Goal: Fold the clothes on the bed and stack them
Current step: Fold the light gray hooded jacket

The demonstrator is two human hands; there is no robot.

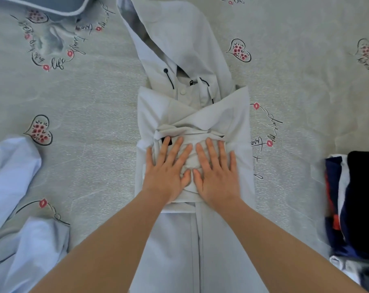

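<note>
Both flat: left hand [167,168] & right hand [216,169] press jacket [192,115]; stack [356,204] cut off, maybe folded.

Pale bedsheet [94,123] printed with hearts, lips, script, soft daylight

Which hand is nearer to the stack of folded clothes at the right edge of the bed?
Right. The right hand presses flat on the hooded jacket, on the side towards the stack of folded clothes. The left hand lies beside it, farther away.
</note>
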